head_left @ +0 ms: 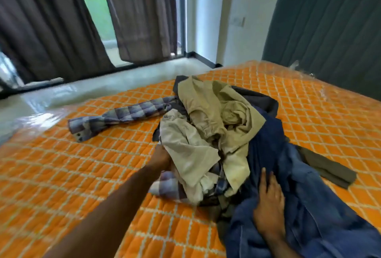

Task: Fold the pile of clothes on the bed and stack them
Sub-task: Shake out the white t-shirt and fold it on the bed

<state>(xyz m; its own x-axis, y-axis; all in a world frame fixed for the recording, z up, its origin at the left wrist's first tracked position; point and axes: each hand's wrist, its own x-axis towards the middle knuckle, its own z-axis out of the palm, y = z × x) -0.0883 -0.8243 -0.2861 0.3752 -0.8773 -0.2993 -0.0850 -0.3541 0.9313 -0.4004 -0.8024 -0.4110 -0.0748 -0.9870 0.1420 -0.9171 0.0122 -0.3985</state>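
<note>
Head view. Pile of clothes (pixel 226 144): unfolded heap, middle of the orange quilted bed (pixel 82 175). Left hand (pixel 160 157): reaching under the cream shirt (pixel 185 154) at the pile's edge; fingers hidden, grip cannot be told. Right hand (pixel 268 202): fingers spread flat, pressing on the blue jeans (pixel 309 206). Checked sleeve (pixel 115 117) trails out leftward.

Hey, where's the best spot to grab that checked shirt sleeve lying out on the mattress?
Likely the cuff end of the checked sleeve, coming from the left: it lies flat and bare on the orange mattress, while its other end runs under the clothes pile.
</note>
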